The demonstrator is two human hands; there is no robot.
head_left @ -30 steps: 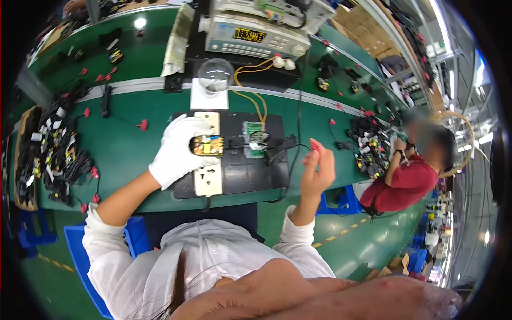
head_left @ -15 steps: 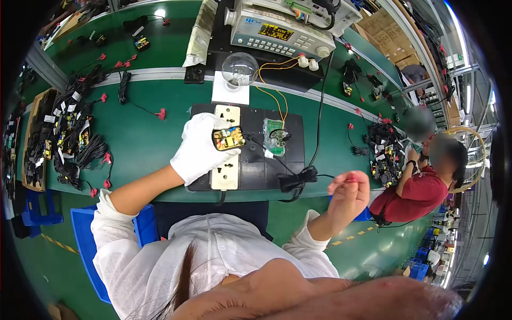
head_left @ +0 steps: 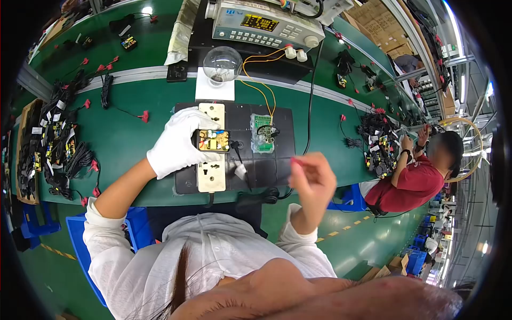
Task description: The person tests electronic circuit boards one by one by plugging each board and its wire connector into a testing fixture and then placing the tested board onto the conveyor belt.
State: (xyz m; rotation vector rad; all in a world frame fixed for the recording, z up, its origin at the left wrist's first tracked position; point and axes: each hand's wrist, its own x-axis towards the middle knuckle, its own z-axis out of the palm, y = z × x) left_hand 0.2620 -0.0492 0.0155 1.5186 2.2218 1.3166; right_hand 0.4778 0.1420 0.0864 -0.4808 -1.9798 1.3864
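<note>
My left hand [head_left: 173, 143], in a white glove, is closed around the edges of an open black adapter case with a circuit board [head_left: 214, 141] showing. It rests over the cream socket strip [head_left: 212, 181] on a black panel [head_left: 186, 184]. A black cord runs from the case past a white tag [head_left: 240, 170] to a bundled coil [head_left: 271, 196] at the table's front edge. My bare right hand [head_left: 316, 178] is raised near the panel's right corner, thumb and fingers pinched on a small red plug [head_left: 294, 161]. To its left lies a green circuit board [head_left: 262, 133] with wires.
A power meter [head_left: 261, 26] and a clear glass bulb [head_left: 222, 65] stand behind the panel. Corded boards with red plugs are heaped at left [head_left: 64, 138] and right [head_left: 378, 141]. A co-worker in a red shirt [head_left: 413, 184] sits at the right.
My right hand has moved left and up towards the panel with the red plug. The cord bundle has slid to the table's front edge. The whole view has shifted slightly.
</note>
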